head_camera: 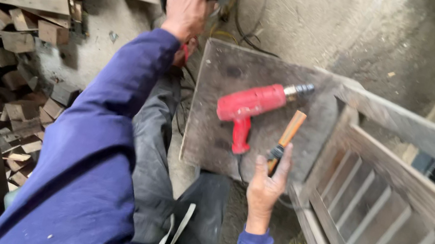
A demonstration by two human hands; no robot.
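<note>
Fingers: right hand grasps a chisel; left hand clenched on something unclear, far.
Advice: keep chisel off the drill on the board.

Drill on board, chisel right.

Glossy red plastic drill, rough matt wooden board, weathered wooden frame, possibly wood-handled tool

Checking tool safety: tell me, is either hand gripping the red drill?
No, the red drill lies free on the board; the right hand holds an orange-handled tool.
</note>
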